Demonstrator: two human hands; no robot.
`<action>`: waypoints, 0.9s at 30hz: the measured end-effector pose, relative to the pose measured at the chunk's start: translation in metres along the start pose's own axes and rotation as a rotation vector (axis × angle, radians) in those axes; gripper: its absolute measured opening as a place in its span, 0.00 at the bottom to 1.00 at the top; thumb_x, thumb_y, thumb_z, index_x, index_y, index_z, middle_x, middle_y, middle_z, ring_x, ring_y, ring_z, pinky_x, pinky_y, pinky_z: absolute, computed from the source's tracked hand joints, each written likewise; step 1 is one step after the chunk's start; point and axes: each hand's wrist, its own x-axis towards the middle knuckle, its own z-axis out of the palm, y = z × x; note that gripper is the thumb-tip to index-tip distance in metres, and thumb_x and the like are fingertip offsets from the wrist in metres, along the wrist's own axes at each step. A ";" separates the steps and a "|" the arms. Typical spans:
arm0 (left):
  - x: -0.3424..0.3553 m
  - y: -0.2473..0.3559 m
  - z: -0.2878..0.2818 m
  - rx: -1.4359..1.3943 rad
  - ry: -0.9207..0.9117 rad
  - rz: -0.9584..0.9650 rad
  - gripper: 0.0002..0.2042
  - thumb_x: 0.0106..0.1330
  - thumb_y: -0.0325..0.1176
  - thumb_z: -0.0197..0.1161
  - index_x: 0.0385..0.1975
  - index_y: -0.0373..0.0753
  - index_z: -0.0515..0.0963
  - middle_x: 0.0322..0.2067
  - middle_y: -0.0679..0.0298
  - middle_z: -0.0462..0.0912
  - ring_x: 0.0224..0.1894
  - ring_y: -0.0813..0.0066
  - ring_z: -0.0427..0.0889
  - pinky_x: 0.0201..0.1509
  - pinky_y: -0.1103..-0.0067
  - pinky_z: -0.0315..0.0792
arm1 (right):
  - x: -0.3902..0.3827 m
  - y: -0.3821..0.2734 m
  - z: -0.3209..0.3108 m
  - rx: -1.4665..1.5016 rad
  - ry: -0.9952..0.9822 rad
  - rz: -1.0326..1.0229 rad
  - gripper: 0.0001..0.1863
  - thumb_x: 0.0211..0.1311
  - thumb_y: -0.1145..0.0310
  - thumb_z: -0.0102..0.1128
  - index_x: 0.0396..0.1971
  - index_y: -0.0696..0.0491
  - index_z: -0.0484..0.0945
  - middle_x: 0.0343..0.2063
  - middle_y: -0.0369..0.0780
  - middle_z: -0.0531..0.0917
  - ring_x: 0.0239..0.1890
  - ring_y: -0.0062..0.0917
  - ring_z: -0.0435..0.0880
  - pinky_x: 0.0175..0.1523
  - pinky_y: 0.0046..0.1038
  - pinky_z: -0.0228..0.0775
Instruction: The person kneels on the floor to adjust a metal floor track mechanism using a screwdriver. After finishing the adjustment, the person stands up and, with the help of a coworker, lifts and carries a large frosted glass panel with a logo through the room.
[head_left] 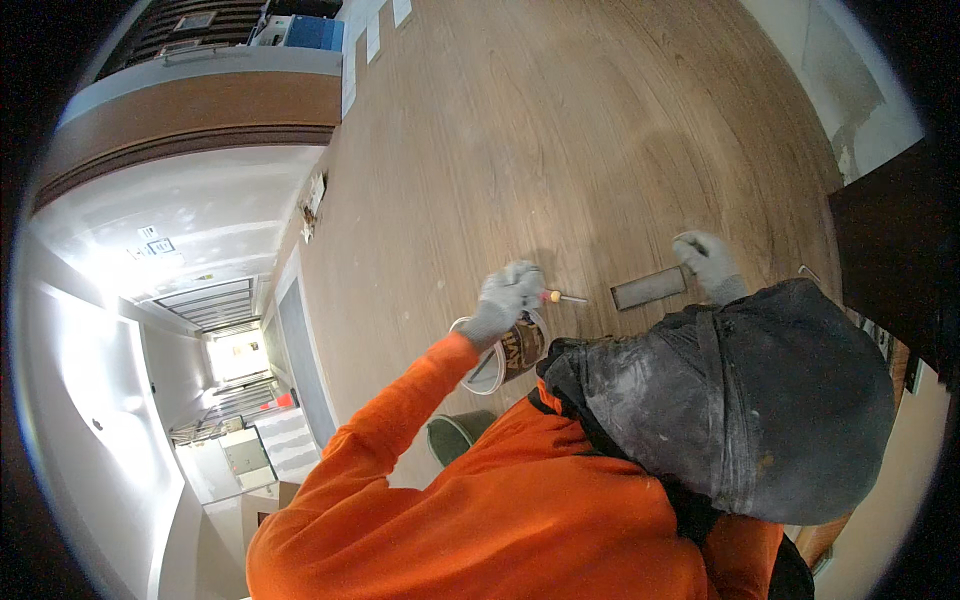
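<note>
Both hands wear light grey gloves. My left hand (510, 295) is closed around a screwdriver (556, 297) with a yellow and red handle, its thin metal shaft pointing right. Just below that hand is a white bucket (484, 376) with a brown label, partly hidden by the wrist. My right hand (708, 262) has its fingers curled inward; what they hold, if anything, is hidden. Against its left side is the end of a grey rectangular plate (648, 289) with a dark edge; I cannot tell whether the hand grips it.
Wood-grain flooring (520, 130) spreads around the hands. A green bucket (452, 438) stands by my left side, partly behind my orange sleeve. My dark trousers (740, 390) fill the lower right. Small scraps (312, 205) lie along the left wall; a dark brown panel (890, 240) is at right.
</note>
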 end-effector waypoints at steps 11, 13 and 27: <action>-0.088 -0.180 -0.096 0.205 0.556 -0.429 0.11 0.72 0.36 0.56 0.39 0.34 0.80 0.29 0.58 0.84 0.28 0.69 0.83 0.33 0.72 0.79 | -0.004 0.045 -0.078 0.197 0.109 0.322 0.14 0.74 0.61 0.58 0.47 0.55 0.80 0.28 0.29 0.79 0.29 0.13 0.74 0.35 0.20 0.67; -0.084 -0.199 -0.103 0.371 0.506 -0.442 0.11 0.72 0.36 0.56 0.41 0.35 0.81 0.31 0.57 0.86 0.29 0.70 0.85 0.33 0.73 0.79 | -0.005 0.048 -0.084 0.191 0.124 0.348 0.14 0.74 0.60 0.58 0.47 0.55 0.80 0.27 0.29 0.78 0.29 0.13 0.74 0.35 0.19 0.66; -0.095 -0.199 -0.125 -0.166 0.276 -0.507 0.07 0.71 0.31 0.60 0.36 0.34 0.80 0.29 0.60 0.84 0.27 0.71 0.83 0.32 0.76 0.78 | -0.013 0.074 -0.097 0.383 0.306 0.445 0.11 0.70 0.61 0.62 0.44 0.51 0.82 0.25 0.28 0.78 0.24 0.12 0.72 0.29 0.20 0.64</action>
